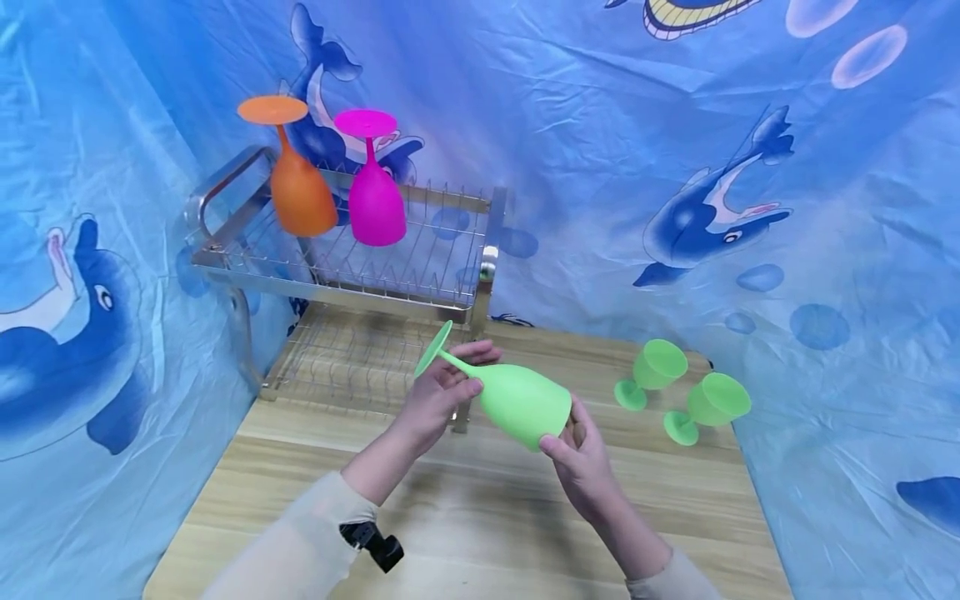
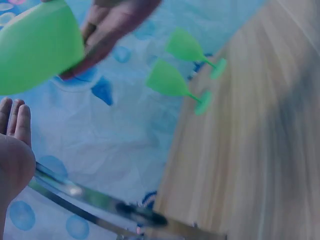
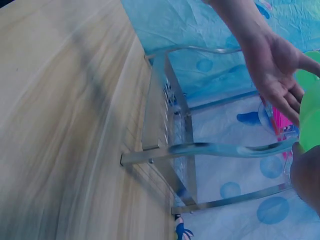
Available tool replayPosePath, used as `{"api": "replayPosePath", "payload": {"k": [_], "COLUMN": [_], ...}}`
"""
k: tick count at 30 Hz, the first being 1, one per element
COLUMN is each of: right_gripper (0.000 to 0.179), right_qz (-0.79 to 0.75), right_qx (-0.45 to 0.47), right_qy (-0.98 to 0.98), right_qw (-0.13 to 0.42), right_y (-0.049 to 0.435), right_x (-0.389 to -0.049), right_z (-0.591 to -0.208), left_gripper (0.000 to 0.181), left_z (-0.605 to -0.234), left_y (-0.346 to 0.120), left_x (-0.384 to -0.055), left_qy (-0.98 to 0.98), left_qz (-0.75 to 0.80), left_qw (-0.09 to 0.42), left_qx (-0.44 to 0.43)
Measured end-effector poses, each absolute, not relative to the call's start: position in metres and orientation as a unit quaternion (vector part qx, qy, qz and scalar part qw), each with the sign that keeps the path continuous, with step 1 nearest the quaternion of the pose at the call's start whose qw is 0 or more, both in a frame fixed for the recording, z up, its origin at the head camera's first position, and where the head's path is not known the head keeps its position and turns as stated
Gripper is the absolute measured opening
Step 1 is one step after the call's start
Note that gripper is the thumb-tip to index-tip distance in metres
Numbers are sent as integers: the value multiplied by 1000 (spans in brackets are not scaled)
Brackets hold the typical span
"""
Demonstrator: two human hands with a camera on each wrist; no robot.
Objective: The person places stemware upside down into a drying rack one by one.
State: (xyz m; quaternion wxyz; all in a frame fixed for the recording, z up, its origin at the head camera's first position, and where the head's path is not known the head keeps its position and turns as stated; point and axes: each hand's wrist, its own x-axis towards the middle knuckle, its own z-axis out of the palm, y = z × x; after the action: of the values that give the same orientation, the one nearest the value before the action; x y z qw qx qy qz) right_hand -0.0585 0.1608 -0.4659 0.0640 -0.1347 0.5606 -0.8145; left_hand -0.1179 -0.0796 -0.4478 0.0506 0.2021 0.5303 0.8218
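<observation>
A green plastic goblet [image 1: 525, 404] is held in the air over the table, tilted, with its foot up to the left and its mouth to the lower right. My right hand [image 1: 585, 467] grips the bowl at the rim, thumb on the near side and fingers behind. By the stem is my left hand [image 1: 438, 396], its thumb against the base of the bowl and its fingers stretched out on the far side. In the right wrist view, the left hand [image 3: 275, 72] shows its palm and loosely straight fingers beside the goblet [image 3: 311, 115].
A two-tier metal rack [image 1: 360, 296] stands at the back left. On its upper tier, an orange goblet [image 1: 300, 192] and a magenta goblet [image 1: 377, 204] stand upside down. Two green goblets [image 1: 660, 364] [image 1: 717, 400] stand upright at the table's right. Blue printed cloth [image 1: 570, 167] surrounds the wooden table [image 1: 315, 475].
</observation>
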Motion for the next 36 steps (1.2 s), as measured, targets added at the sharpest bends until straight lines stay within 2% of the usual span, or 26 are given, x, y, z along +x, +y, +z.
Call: {"api": "replayPosePath", "payload": {"k": [3, 7, 16, 26, 36], "right_gripper": [71, 69, 69, 68, 97], "right_qz": [-818, -826, -842, -832, -802], "right_qx": [-133, -125, -106, -107, -170], "right_qy": [556, 546, 524, 537, 557], "right_qw": [64, 65, 70, 81, 133], "right_y": [158, 155, 147, 141, 139], "right_x": [-58, -57, -56, -52, -46], "right_z": [-467, -468, -470, -470, -466], "left_gripper": [62, 43, 25, 17, 23], "left_z": [-444, -443, -443, -442, -437], "left_y": [-70, -63, -61, -67, -89], "left_x": [-123, -125, -125, -126, -133], "left_qy": [493, 465, 475, 485, 494], "left_qz": [841, 854, 853, 849, 835], "left_qw": [43, 57, 71, 67, 84], "left_qx": [218, 226, 204, 201, 227]}}
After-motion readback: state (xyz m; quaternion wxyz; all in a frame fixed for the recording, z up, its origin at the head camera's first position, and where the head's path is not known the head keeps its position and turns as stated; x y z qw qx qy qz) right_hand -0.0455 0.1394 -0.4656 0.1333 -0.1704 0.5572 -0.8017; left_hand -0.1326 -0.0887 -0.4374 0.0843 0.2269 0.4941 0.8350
